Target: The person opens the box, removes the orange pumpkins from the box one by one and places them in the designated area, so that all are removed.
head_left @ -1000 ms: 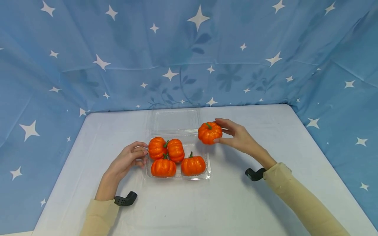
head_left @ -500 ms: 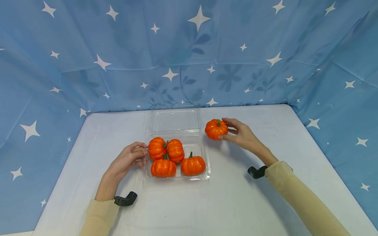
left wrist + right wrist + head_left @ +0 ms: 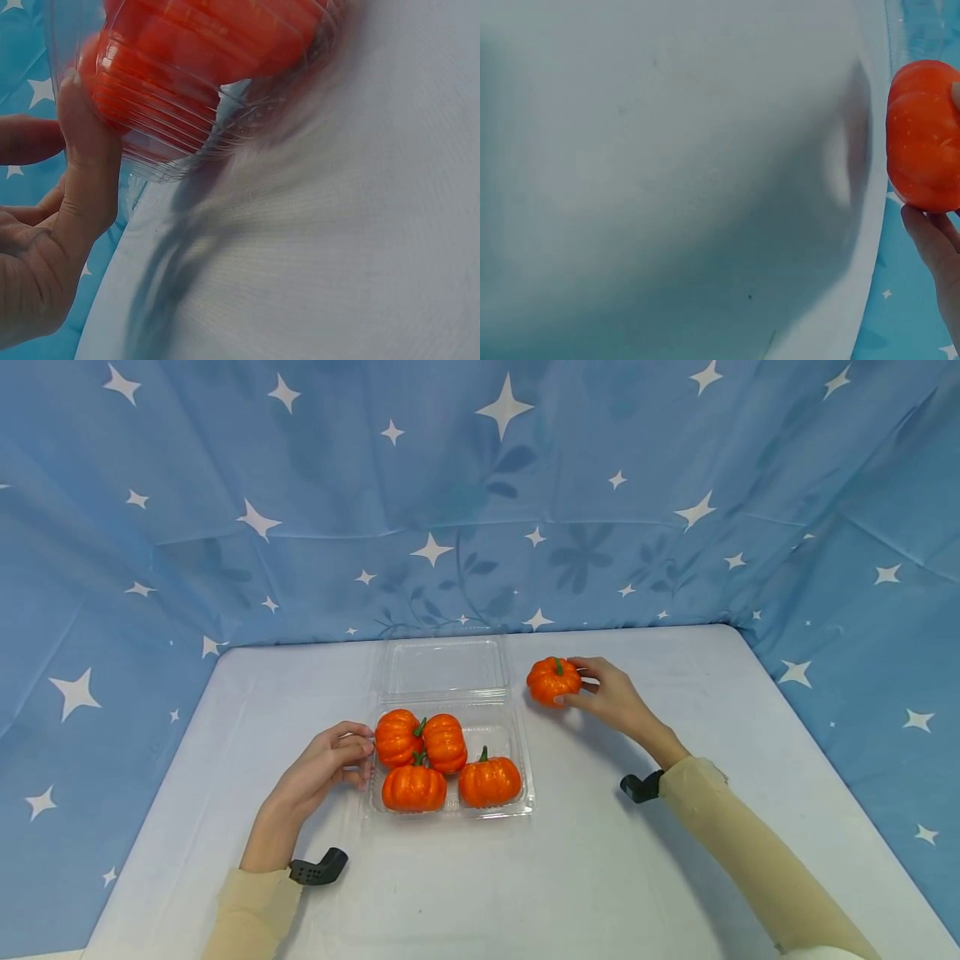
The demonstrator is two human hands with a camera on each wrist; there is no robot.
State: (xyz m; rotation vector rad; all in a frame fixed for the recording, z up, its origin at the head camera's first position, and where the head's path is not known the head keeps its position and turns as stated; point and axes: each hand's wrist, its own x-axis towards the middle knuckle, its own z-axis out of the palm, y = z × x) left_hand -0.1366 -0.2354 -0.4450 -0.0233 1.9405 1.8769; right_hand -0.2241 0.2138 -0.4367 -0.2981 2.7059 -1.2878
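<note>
Right of the open clear plastic clamshell box, my right hand grips a small orange pumpkin between thumb and fingers. Its green stem points up; whether its base meets the table is unclear. In the right wrist view the pumpkin is cut off at the edge, with a fingertip against its lower side. Several more pumpkins sit in the box's base, leaving its back right corner bare. My left hand touches the box's left side with relaxed fingers; one fingertip meets the ribbed wall.
The box's lid lies folded back toward the rear. A white cloth covers the table. Behind and at both sides hangs a blue star-patterned curtain. Each wrist carries a black camera.
My right hand has carried the pumpkin right and backward, from over the box's right edge to beyond it, and slightly lower. The left hand and the boxed pumpkins stay put.
</note>
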